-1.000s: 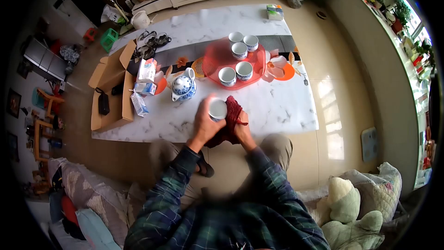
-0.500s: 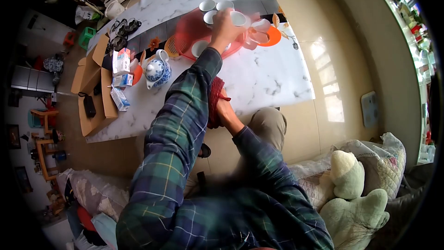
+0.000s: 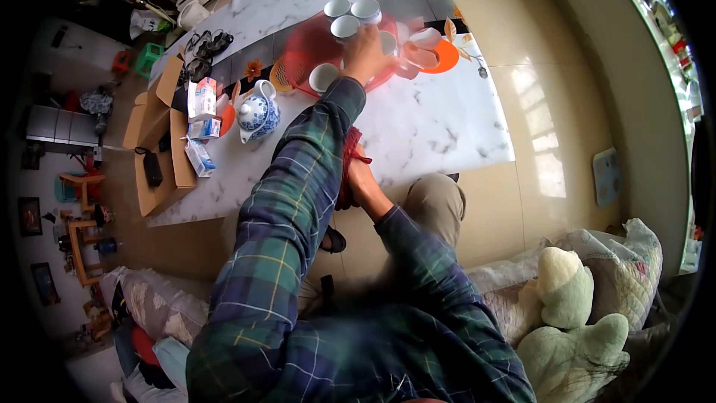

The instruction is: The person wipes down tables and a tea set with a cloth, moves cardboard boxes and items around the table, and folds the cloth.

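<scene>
My left hand (image 3: 365,56) reaches over a translucent red tray (image 3: 300,48) and is closed at a white cup (image 3: 388,42), whose near side it partly hides. Close by on the tray stand more white cups: one at the back left (image 3: 337,7), one at the back right (image 3: 365,9), another just in front of them (image 3: 344,27) and one at the near left (image 3: 324,77). Below my left forearm, near the table edge, my right hand (image 3: 361,177) grips a dark red cloth (image 3: 350,151). The forearm hides part of the cloth and the fingers.
A blue-and-white teapot (image 3: 258,116) stands on the marble-patterned table (image 3: 440,123), left of my arm. Further left are small cartons (image 3: 201,97), an open cardboard box (image 3: 179,160) and dark sandals (image 3: 211,45). An orange oval (image 3: 441,57) lies right of the tray.
My left hand and its cup have come down slightly towards the tray, among the other cups. My right hand stays with the red cloth. The whole view has shifted a little.
</scene>
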